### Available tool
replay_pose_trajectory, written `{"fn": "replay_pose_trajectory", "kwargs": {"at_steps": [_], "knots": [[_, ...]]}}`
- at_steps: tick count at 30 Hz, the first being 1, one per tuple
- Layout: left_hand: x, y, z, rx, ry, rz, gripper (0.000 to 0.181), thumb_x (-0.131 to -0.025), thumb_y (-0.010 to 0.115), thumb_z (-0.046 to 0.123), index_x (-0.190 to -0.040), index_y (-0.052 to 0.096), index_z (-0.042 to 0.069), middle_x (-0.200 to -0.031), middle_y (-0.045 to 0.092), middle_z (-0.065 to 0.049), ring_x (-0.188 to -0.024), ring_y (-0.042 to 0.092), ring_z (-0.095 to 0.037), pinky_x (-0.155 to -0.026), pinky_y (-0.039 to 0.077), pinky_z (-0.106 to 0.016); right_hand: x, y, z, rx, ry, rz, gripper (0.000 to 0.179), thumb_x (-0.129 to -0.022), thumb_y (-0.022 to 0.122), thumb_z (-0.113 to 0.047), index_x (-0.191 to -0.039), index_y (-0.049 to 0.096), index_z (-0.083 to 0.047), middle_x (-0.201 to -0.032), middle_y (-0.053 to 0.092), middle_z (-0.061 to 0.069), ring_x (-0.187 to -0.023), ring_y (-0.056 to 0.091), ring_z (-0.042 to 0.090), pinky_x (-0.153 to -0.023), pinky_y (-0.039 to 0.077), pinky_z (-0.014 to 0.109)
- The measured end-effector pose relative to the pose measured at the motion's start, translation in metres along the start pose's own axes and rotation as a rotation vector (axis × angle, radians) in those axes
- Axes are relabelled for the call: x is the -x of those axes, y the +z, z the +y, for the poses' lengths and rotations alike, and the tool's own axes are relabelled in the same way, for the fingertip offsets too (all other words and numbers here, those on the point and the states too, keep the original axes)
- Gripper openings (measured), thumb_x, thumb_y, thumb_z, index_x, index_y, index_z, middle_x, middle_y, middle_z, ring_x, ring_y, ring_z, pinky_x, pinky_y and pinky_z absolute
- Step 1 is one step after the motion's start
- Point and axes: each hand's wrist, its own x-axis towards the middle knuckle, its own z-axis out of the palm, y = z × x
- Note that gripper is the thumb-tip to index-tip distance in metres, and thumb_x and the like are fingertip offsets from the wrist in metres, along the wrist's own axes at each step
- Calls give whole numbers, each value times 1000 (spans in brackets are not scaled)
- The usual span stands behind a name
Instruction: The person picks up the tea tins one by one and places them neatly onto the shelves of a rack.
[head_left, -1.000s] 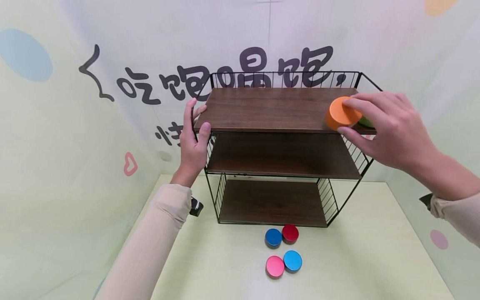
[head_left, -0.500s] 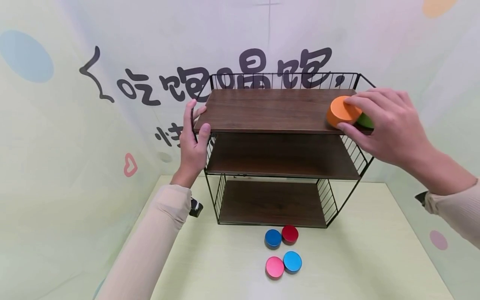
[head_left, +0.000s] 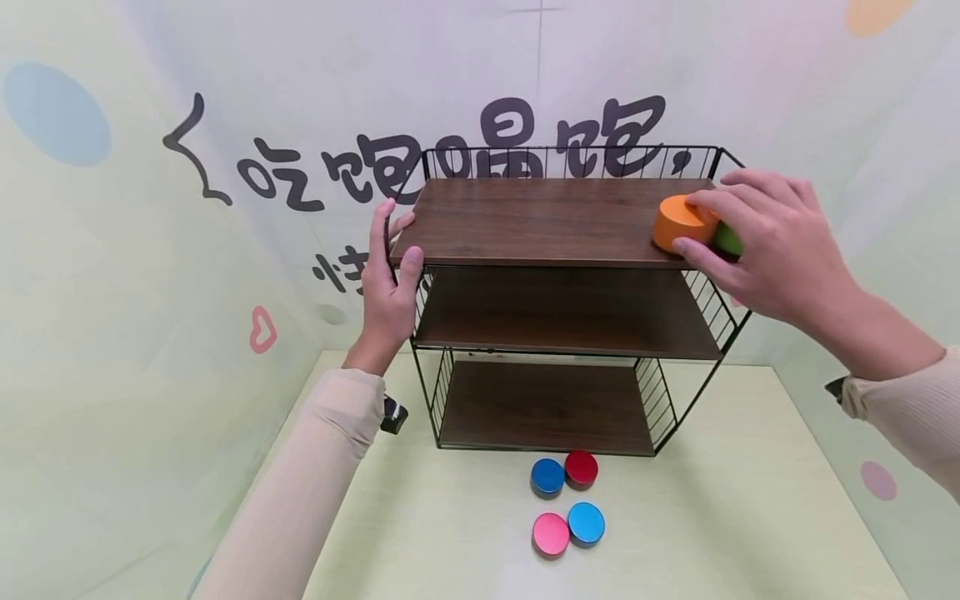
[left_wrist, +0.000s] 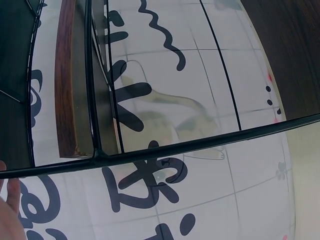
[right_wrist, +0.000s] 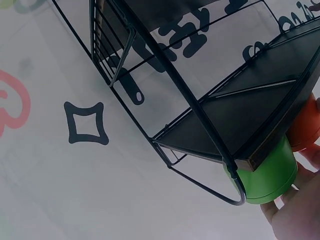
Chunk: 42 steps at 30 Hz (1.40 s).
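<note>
My right hand pinches an orange round tin at the front right of the rack's top shelf. A green round tin stands beside the orange one, mostly covered by that hand in the head view. With the thumb inside and fingers outside the frame, my left hand holds the left end of the black wire rack. Only a bit of the left hand shows in the left wrist view.
On the pale table before the rack lie a dark blue tin, a red tin, a pink tin and a light blue tin. The rack has a middle shelf and a bottom shelf.
The orange tin has gone from slightly tilted to level on the top shelf, close against the green tin. My right hand has shifted slightly with it; my left hand stays put.
</note>
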Motion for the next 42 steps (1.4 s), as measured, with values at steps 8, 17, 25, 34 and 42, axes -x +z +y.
{"fn": "replay_pose_trajectory", "kwargs": {"at_steps": [8, 17, 25, 34, 42], "knots": [[-1, 0, 13, -1, -14, -4, 53, -101, 50, 17, -150, 34, 7, -137, 58, -15, -131, 50, -22, -102, 35, -30, 2, -1, 0, 18, 38, -28, 46, -86, 73, -25, -126, 62, -4, -115, 65, 24, -121, 48, 42, -94, 30, 58], [0, 0, 1, 5, -3, -1, 55, -101, 52, 24, -151, 34, 10, -137, 58, -11, -131, 50, -18, -103, 35, -32, 11, -13, -4, -11, 74, 145, 59, -90, 57, -49, -124, 64, -1, -113, 65, 25, -123, 49, 42, -99, 30, 53], [0, 0, 0, -7, -6, 1, 56, -102, 49, 33, -151, 35, 12, -137, 58, -10, -130, 50, -17, -102, 36, -33, 25, -15, -12, -40, 94, 306, 75, -91, 50, -62, -112, 67, 7, -101, 65, 29, -108, 54, 47, -95, 30, 41], [-1, 1, 26, 13, -12, 0, 53, -98, 49, 7, -147, 32, -5, -135, 55, -27, -128, 50, -34, -101, 36, -31, 41, -9, -16, -71, 101, 377, 74, -90, 53, -63, -109, 68, 7, -99, 66, 29, -104, 55, 48, -91, 32, 41], [-3, 0, 40, 6, -13, -2, 51, -98, 48, 5, -145, 33, -7, -132, 55, -29, -128, 50, -37, -100, 35, -31, 52, 0, -28, -126, 86, 517, 67, -90, 58, -58, -103, 70, 6, -94, 68, 27, -98, 58, 48, -91, 32, 37]]}}
